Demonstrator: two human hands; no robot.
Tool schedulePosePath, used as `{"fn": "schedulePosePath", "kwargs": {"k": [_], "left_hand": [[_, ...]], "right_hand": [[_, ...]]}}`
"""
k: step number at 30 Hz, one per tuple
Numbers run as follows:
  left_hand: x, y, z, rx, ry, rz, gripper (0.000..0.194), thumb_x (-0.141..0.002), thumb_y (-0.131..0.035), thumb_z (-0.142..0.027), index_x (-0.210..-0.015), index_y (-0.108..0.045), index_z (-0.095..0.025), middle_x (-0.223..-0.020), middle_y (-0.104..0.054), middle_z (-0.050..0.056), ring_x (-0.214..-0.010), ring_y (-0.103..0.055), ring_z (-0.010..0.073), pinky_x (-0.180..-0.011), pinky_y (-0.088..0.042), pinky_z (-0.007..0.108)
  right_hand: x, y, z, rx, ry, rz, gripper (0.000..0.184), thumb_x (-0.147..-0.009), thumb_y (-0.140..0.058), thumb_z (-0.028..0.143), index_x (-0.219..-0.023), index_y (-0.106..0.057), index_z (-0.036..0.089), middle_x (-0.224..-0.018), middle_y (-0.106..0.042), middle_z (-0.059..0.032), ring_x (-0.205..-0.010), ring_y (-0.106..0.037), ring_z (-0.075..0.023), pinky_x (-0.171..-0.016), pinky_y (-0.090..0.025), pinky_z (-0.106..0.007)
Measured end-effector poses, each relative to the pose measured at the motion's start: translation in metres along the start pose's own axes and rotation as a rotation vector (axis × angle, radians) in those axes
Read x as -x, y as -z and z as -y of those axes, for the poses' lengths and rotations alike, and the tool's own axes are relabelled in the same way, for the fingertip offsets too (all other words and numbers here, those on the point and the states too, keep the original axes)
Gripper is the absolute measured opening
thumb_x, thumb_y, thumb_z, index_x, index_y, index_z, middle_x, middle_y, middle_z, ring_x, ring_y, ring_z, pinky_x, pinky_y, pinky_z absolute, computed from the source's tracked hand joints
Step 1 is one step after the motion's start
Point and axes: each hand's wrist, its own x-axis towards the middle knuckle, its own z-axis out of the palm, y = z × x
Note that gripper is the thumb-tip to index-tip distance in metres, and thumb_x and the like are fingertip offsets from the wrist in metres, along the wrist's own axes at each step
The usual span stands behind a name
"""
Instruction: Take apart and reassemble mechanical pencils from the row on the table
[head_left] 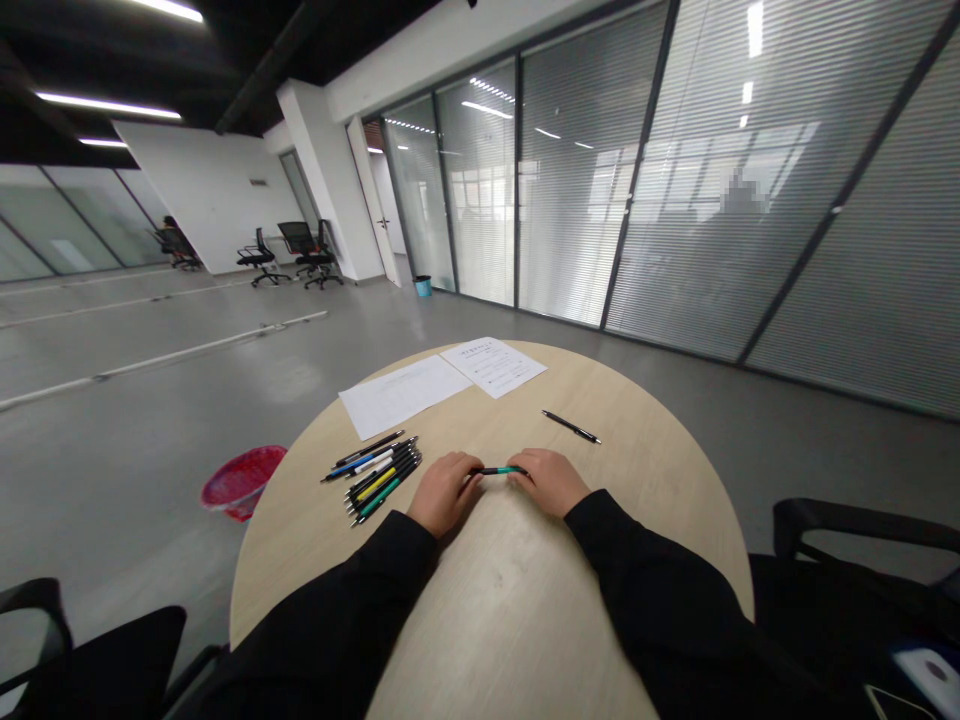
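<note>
Lightly, the teal-and-black pen [499,470] is held level, its ends pinched by the nearly closed left grip [444,492] and right grip [547,482]; loose pens [382,478] lie left of it.

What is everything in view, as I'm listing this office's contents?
round table: 1, pale wood, foreground
paper sheets: 2, white, far side of table
loose pen: 1, black, right of hands
pen bunch: several, mixed colours, table left of hands
wastebasket: 1, red, floor left of table
small bin: 1, teal, floor by glass wall
office chairs: several, black, far end of room
seated person: 1, dark clothing, far left
held pen: 1, black and teal, between hands
left hand: 1, bare, pen's left end
right hand: 1, bare, pen's right end
</note>
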Motion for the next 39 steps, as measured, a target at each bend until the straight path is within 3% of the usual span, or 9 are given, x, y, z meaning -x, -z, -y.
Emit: {"fn": "schedulePosePath", "kwargs": {"k": [18, 39], "left_hand": [[0.0, 0.004, 0.016, 0.113, 0.046, -0.061, 0.019, -0.096, -0.046, -0.03, -0.097, -0.061, -0.018, -0.089, -0.065, 0.006, -0.081, -0.06, 0.0192, -0.077, -0.047, 0.032], [-0.001, 0.008, 0.025, 0.114, 0.132, -0.101, 0.017, -0.093, -0.05, -0.028, -0.093, -0.063, -0.017, -0.086, -0.066, 0.006, -0.078, -0.061, 0.0187, -0.074, -0.048, 0.032]], "right_hand": [[-0.001, -0.002, -0.023, -0.105, -0.027, -0.124, 0.012, -0.092, -0.058, 0.027, -0.093, -0.069, 0.021, -0.089, -0.07, -0.005, -0.086, -0.063, -0.0184, -0.077, -0.043, -0.028], [0.0, 0.004, -0.034, -0.18, -0.064, -0.194, 0.011, -0.09, -0.06, 0.023, -0.093, -0.071, 0.02, -0.088, -0.071, -0.0044, -0.084, -0.063, -0.0181, -0.077, -0.044, -0.028]]}}
